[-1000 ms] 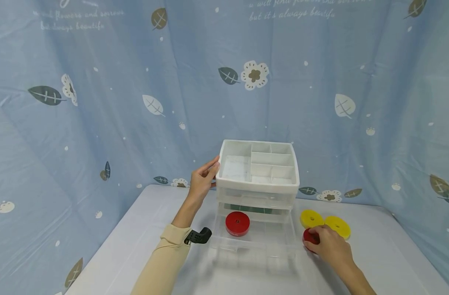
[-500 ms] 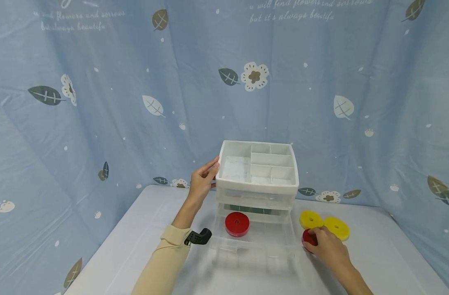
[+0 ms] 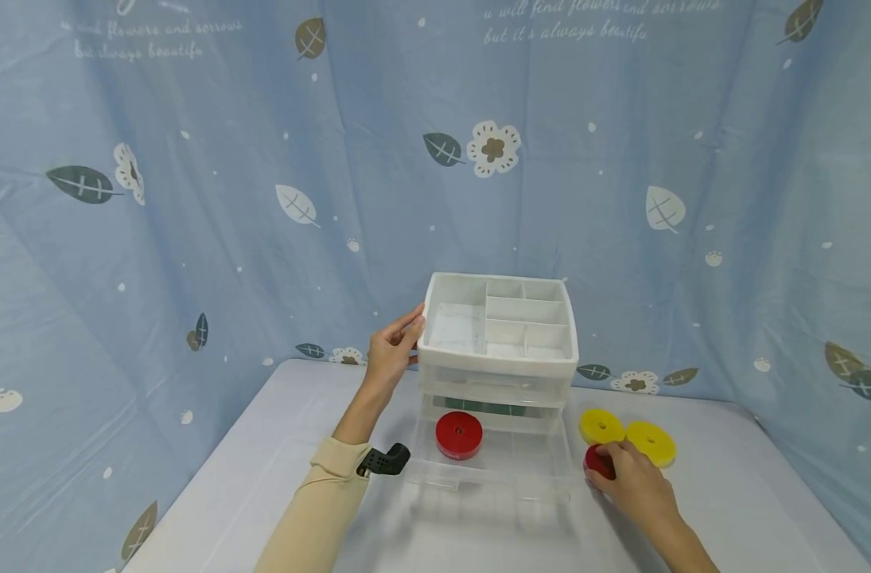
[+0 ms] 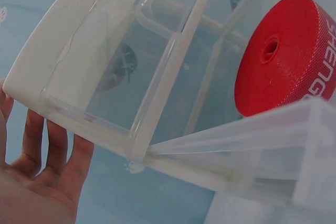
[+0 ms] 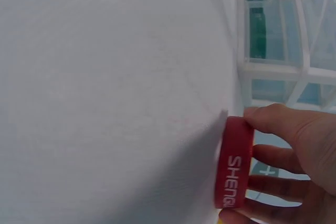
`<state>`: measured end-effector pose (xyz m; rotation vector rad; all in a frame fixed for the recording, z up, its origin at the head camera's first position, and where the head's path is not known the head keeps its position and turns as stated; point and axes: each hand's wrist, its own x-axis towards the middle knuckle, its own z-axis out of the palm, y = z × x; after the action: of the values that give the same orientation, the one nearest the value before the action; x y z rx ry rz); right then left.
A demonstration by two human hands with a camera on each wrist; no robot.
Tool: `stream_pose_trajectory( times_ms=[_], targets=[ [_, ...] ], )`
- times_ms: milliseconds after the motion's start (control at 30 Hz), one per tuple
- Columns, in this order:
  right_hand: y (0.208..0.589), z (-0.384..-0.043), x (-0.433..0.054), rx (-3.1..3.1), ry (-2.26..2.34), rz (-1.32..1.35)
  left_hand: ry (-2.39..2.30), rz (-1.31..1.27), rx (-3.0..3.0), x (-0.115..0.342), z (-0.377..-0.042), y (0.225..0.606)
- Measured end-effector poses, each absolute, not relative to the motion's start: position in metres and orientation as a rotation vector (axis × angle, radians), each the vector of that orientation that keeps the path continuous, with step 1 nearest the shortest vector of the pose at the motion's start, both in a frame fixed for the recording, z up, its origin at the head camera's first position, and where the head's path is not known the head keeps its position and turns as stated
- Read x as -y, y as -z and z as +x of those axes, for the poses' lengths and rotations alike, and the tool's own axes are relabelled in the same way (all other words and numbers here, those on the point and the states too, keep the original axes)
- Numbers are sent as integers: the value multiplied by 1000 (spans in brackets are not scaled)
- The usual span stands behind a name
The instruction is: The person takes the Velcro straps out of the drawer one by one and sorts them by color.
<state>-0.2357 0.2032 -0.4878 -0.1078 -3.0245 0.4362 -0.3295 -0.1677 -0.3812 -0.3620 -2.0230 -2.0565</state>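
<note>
My right hand (image 3: 643, 487) pinches a small red roll of tape (image 3: 598, 461) at the table's right side. In the right wrist view this tape roll (image 5: 234, 162) shows white lettering, with the thumb and fingers at its rim. My left hand (image 3: 390, 350) touches the left side of a white and clear plastic drawer organizer (image 3: 499, 364); in the left wrist view its fingers (image 4: 56, 148) lie fairly straight along the edge. A larger red tape roll (image 3: 459, 435) lies in the pulled-out clear lower drawer (image 3: 521, 461), towards its left.
Two yellow rolls of tape, one (image 3: 601, 426) beside the other (image 3: 651, 443), lie flat just behind the right hand. The organizer's divided top tray (image 3: 464, 322) faces up. A blue patterned curtain (image 3: 378, 159) hangs behind the white table (image 3: 263, 477).
</note>
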Motion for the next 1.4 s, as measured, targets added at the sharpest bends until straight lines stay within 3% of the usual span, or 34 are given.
stream_pose_trajectory(
  times_ms=[500,900,1400],
  targets=[
    [485,-228,-201,2973,-399,-110,2082,-379,2062,170,-315,367],
    [445,-215,-175,2687,-443,53,2086,-383,2061,168,-306,360],
    [394,-206,-110,2518,-446,302,2062,-368,2024,169,-329,380]
  ],
)
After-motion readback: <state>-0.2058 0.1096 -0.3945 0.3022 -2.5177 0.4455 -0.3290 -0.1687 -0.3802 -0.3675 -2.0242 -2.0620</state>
